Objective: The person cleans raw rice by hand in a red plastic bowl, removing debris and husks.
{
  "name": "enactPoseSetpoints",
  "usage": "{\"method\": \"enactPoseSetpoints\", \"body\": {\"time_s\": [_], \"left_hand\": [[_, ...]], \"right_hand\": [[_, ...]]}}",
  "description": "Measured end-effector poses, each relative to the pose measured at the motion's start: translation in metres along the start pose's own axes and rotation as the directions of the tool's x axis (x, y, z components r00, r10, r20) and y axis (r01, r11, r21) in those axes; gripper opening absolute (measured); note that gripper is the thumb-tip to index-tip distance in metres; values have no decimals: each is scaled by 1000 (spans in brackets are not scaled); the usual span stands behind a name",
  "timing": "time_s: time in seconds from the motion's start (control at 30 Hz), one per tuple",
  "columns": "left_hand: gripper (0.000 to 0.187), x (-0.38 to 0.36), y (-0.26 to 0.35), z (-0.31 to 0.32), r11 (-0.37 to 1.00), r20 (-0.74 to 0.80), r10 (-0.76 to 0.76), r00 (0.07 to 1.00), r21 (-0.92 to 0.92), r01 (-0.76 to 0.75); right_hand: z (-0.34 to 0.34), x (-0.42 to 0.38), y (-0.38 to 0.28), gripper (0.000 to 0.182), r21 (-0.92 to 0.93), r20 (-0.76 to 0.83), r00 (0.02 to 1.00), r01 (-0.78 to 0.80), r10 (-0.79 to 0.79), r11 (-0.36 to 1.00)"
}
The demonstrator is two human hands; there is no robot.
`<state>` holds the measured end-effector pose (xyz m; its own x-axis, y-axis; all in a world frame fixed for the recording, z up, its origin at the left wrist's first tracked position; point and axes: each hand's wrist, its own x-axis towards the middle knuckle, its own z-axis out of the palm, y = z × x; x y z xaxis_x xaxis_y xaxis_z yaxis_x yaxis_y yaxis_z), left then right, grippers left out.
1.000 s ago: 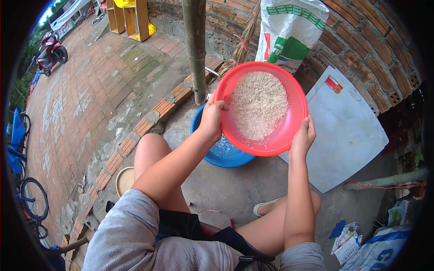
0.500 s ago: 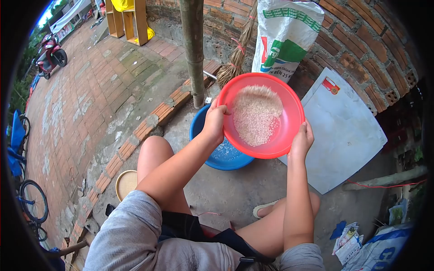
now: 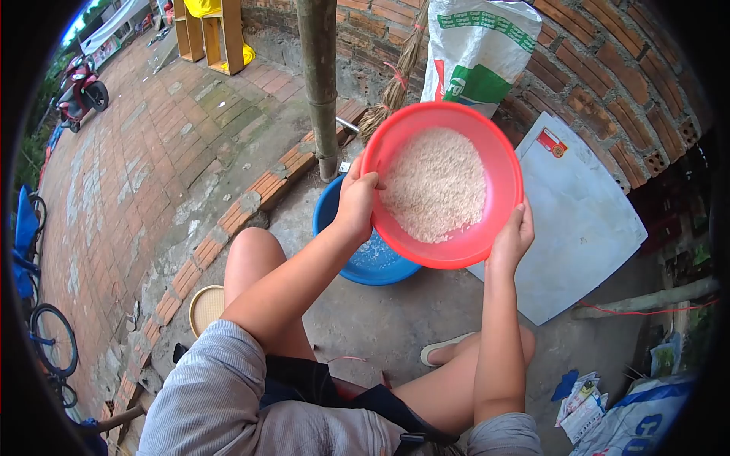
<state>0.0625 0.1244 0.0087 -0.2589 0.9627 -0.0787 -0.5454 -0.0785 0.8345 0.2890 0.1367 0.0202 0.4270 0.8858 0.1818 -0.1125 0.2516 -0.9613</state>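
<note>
A red plastic basin (image 3: 503, 182) is held up in the air, tilted a little toward me, with pale grains (image 3: 435, 182) spread over its bottom. My left hand (image 3: 359, 199) grips its left rim, thumb on the inside. On the lower right rim, my right hand (image 3: 512, 239) is closed round the edge. Below and behind it, a blue basin (image 3: 378, 267) stands on the ground, partly hidden by the red one, with some pale bits inside.
Beyond the basins are a bamboo post (image 3: 319, 83), a straw broom (image 3: 374, 120) and a white-green sack (image 3: 483, 49). A pale board (image 3: 582, 228) lies at the right. A round woven tray (image 3: 205, 310) rests by my left knee.
The red basin has come slightly closer and looks larger, both hands still on it. Its grains have shifted and now spread more widely across the bottom.
</note>
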Motion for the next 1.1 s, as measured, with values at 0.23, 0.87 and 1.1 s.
{"method": "enactPoseSetpoints", "body": {"time_s": [0.23, 0.87, 1.1], "left_hand": [[63, 10, -18, -12, 982, -108, -189, 976, 3, 191], [63, 6, -5, -7, 994, -61, -105, 993, -44, 103], [63, -3, 4, -5, 995, -21, -53, 998, -83, 51]], "right_hand": [[-7, 7, 31, 35, -13, -16, 984, -177, 177, 984], [2, 8, 24, 35, 43, 20, 998, -66, 65, 997], [7, -6, -8, 34, 113, 18, 998, 55, -57, 992]]}}
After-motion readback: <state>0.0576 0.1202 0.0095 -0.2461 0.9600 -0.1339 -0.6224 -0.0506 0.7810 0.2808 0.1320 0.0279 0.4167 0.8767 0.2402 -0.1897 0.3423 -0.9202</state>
